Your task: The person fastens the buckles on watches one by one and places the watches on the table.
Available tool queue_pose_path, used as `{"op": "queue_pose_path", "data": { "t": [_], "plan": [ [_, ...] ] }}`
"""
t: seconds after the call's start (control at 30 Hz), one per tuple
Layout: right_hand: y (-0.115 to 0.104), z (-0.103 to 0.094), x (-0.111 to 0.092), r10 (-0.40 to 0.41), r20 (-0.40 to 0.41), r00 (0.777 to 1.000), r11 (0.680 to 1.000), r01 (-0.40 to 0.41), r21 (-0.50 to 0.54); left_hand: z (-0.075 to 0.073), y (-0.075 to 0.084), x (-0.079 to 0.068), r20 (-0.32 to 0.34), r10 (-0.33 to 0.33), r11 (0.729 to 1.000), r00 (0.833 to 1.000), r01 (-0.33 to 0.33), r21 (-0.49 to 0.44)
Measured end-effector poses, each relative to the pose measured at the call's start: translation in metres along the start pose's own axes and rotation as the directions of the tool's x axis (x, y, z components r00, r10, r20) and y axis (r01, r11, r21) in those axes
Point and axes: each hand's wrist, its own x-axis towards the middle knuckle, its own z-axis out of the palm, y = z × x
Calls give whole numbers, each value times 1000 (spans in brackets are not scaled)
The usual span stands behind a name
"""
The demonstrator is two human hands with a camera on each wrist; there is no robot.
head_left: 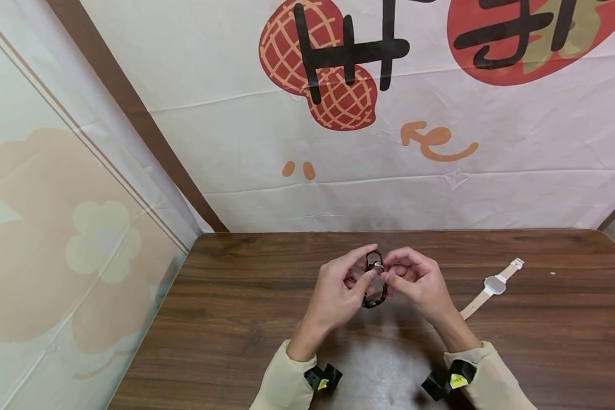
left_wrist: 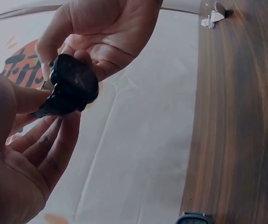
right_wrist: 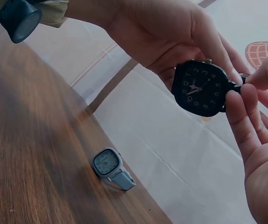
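On the table (head_left: 225, 319), a grey watch (right_wrist: 106, 162) sits looped and a white watch (head_left: 494, 285) undone, while above it left hand (head_left: 336, 290) and right hand (head_left: 420, 282) pinch a black watch (right_wrist: 201, 88) (seemingly part-fastened).

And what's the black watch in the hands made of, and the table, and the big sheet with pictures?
The black watch looks smooth and dark, perhaps plastic or metal; I can't tell which. The table looks like slightly shiny wood, or wood print: brown streaks and a pale glare. The sheet, matt and creased, is probably thin cloth.
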Motion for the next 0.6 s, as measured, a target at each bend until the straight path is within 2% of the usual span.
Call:
{"op": "queue_pose_path", "data": {
  "t": [0.1,0.2,0.3,0.4,0.5,0.6],
  "plan": [
    [1,2,0,13,-35,999,1000,-12,10,1,-1,0,-15,50,996,999,-49,77],
    [2,5,0,12,-71,997,1000,-10,30,2,-2,0,-38,115,978,993,-106,178],
    [3,9,0,-3,-103,995,998,9,63,3,-2,-1,-64,173,943,983,-146,299],
    [4,12,0,-10,-123,992,996,21,86,3,-2,-2,-84,209,901,974,-159,403],
    [4,14,0,-12,-125,992,996,23,83,2,-1,-2,-95,233,874,968,-165,458],
    [3,15,0,-19,-123,992,997,29,78,2,-3,-2,-99,257,861,961,-181,475]
  ]
}}
